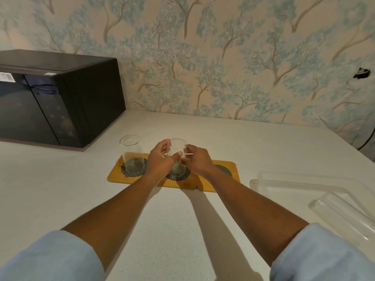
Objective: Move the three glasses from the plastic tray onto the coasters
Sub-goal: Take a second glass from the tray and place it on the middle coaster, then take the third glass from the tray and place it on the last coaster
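Both hands are on one glass. The left hand wraps its near-left side with the thumb across the front, and the right hand pinches its right side just below the rim, so the two hands are clamped together on the middle glass. It stands upright with its base on, or just above, the middle coaster; contact is hard to tell through the clear glass.

Take the wooden board as the landmark. It carries three dark round coasters in a row. On its left end, the left coaster already has a glass standing on it. Its right end holds the right coaster, which is bare. To the right of the board, well apart, sits the plastic tray, and the last glass seems to lie on its side in it. Behind the board to the left is a black microwave.

So the second of three placements appears to be in hand. Next, the fingers should let go without tipping the glass, then a hand should reach right to the tray, right the lying glass and set it on the bare coaster.
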The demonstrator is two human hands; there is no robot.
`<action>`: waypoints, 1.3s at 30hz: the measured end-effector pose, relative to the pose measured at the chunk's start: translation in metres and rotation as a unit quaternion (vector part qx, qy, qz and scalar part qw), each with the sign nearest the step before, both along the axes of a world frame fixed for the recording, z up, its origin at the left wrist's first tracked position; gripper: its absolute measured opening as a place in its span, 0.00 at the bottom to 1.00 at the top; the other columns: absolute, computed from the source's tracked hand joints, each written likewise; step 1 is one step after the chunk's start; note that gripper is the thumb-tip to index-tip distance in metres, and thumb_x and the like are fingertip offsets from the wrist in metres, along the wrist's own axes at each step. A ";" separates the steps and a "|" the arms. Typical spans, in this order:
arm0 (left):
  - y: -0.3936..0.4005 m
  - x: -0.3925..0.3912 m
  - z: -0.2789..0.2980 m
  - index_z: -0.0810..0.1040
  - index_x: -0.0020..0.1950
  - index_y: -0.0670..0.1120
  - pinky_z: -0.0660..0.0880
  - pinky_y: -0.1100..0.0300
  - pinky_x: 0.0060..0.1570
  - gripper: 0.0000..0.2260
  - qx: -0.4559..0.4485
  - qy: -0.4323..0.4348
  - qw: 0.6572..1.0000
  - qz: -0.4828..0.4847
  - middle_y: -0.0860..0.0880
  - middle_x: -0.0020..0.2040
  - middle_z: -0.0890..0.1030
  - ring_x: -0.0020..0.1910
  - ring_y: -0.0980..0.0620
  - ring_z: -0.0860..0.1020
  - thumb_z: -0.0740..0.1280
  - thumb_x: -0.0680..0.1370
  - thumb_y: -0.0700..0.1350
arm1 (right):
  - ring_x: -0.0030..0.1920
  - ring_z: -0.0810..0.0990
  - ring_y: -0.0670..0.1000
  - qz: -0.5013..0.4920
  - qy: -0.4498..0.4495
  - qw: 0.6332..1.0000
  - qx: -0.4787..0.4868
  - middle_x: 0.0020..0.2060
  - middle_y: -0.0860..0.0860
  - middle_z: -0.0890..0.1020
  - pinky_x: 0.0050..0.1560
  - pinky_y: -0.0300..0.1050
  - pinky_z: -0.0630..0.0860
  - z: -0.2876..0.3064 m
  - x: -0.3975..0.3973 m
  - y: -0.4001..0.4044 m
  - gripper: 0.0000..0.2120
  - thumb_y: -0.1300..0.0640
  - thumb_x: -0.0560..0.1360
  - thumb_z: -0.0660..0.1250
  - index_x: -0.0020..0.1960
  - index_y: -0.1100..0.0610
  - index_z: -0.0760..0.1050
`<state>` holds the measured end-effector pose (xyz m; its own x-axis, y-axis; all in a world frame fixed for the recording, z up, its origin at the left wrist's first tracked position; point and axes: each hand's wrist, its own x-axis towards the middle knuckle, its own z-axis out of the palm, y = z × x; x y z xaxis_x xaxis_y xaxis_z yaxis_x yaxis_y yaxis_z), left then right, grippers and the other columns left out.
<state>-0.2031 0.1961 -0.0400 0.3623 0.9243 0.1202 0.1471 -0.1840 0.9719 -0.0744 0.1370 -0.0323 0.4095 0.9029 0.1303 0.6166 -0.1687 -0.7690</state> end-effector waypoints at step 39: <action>-0.170 0.157 0.030 0.72 0.68 0.51 0.72 0.52 0.63 0.21 0.165 -0.011 0.975 -0.148 0.52 0.66 0.76 0.65 0.53 0.73 0.68 0.76 0.43 | 0.57 0.79 0.53 -0.288 -0.006 0.956 0.060 0.62 0.55 0.78 0.55 0.47 0.76 0.051 0.141 -0.248 0.27 0.50 0.72 0.72 0.67 0.60 0.70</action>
<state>-0.0462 0.0266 -0.0100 0.6009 0.6894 0.4046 0.0193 -0.5185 0.8549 0.0666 -0.1108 0.0185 0.8318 0.5064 0.2272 0.4572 -0.3931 -0.7978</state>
